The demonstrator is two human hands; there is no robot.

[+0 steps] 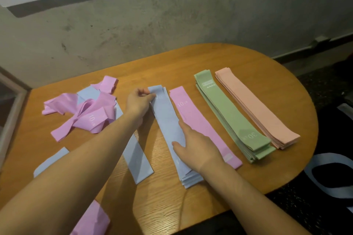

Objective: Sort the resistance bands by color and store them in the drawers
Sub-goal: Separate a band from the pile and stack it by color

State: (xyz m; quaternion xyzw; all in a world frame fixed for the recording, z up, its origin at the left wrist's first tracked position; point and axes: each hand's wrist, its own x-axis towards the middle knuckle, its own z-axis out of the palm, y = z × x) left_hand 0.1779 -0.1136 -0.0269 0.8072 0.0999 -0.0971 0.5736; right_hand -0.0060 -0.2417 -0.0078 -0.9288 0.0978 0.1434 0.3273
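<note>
Pink band lies nearest, at seven o'clock. Right hand rests flat with relaxed fingers on the blue stack at center; left hand pinches its far end at eleven o'clock.

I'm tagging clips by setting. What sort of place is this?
Probably a plain room in a home or small workshop, not a gym: a rounded wooden table pushed against a rough, stained plaster wall, with resistance bands laid out by color on it.
</note>
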